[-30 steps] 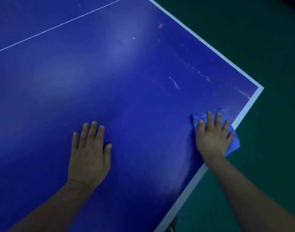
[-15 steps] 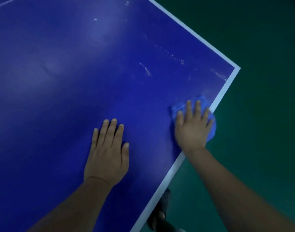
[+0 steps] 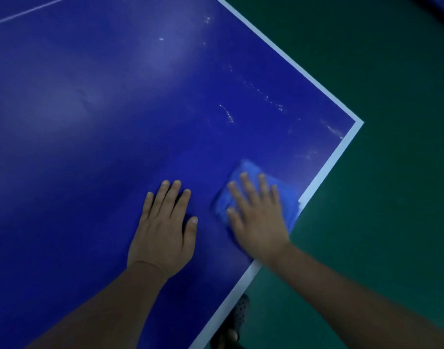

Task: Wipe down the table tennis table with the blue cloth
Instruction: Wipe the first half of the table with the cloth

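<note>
The blue table tennis table (image 3: 95, 137) fills the left and middle of the head view, with a white border along its edges and its corner at the right. A folded blue cloth (image 3: 286, 197) lies near the right edge, partly hanging over the border. My right hand (image 3: 256, 217) presses flat on the cloth with fingers spread and straight. My left hand (image 3: 165, 230) rests flat on the bare table surface just left of the cloth. Pale streaks and specks (image 3: 263, 96) mark the surface toward the corner.
Dark green floor (image 3: 379, 172) lies beyond the table's right edges. A dark perforated shoe (image 3: 238, 316) shows below the table edge at the bottom. A thin white centre line (image 3: 27, 11) crosses the top left.
My right hand has slid the cloth left, away from the edge and onto the surface. The gap between my two hands has narrowed, and the view has shifted.
</note>
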`<act>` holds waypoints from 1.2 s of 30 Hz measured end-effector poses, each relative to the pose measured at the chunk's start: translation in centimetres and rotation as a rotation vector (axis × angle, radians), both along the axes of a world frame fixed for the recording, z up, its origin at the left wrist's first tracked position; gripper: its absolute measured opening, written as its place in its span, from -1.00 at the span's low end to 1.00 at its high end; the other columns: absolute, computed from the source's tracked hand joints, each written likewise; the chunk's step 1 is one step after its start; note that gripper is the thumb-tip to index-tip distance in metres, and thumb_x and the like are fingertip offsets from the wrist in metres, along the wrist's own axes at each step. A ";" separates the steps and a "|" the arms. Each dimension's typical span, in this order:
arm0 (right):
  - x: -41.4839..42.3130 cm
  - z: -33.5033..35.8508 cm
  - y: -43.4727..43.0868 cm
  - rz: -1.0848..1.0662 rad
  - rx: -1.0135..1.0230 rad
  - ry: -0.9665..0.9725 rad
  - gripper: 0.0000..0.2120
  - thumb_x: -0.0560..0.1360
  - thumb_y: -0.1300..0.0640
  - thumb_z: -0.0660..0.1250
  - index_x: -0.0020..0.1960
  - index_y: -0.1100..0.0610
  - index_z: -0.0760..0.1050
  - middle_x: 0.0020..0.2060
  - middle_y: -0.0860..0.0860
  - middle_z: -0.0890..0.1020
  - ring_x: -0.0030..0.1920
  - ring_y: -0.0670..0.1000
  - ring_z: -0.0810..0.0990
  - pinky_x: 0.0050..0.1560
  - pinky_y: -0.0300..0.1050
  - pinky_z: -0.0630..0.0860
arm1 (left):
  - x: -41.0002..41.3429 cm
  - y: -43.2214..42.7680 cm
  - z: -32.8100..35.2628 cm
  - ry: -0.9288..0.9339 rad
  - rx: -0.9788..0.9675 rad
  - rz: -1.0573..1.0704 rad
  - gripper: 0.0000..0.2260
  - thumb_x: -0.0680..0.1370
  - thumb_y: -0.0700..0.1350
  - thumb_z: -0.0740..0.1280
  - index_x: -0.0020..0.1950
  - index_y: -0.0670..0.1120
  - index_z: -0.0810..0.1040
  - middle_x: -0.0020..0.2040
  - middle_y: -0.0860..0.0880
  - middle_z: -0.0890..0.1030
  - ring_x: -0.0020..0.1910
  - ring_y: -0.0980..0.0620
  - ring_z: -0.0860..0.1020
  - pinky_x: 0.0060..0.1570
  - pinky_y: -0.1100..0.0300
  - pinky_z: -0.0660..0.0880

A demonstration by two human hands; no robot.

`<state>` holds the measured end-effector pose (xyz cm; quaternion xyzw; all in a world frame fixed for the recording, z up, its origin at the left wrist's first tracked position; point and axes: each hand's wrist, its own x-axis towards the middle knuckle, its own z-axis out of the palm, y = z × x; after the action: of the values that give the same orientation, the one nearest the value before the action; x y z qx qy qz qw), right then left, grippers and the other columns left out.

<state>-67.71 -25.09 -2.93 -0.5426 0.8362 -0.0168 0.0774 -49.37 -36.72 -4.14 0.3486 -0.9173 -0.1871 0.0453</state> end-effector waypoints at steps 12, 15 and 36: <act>9.1 -0.2 2.7 0.825 -0.019 -0.126 -0.45 0.65 -0.16 0.04 0.56 0.06 0.31 0.55 0.03 0.32 0.61 0.17 0.05 0.57 0.23 0.00 | 3.3 2.5 1.2 0.191 0.160 0.236 -0.40 0.66 0.15 -0.15 0.61 -0.10 0.20 0.64 -0.03 0.09 0.63 0.06 -0.08 0.59 0.09 -0.19; 3.0 -0.4 3.4 1.065 0.047 -0.016 -0.45 0.65 -0.23 0.06 0.57 -0.05 0.27 0.59 -0.06 0.22 0.62 0.13 0.02 0.56 0.22 0.04 | 6.6 4.1 0.8 0.000 0.041 0.234 -0.42 0.66 0.12 -0.13 0.58 -0.13 0.28 0.63 -0.09 0.14 0.63 -0.06 -0.03 0.59 -0.06 -0.10; 10.5 1.1 -18.2 0.367 0.061 -0.068 -0.38 0.61 -0.35 -0.14 0.62 -0.17 0.01 0.64 -0.08 -0.04 0.61 0.22 -0.14 0.54 0.32 -0.10 | 15.4 9.4 0.6 -0.039 -0.025 0.473 -0.42 0.68 0.11 -0.06 0.61 -0.20 0.15 0.63 -0.19 0.09 0.63 -0.13 -0.02 0.57 -0.15 -0.11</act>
<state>-57.19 -43.30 -1.80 -0.6824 0.7204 0.0047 0.1238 -34.00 -27.36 -3.59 0.5569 -0.8129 -0.1533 0.0745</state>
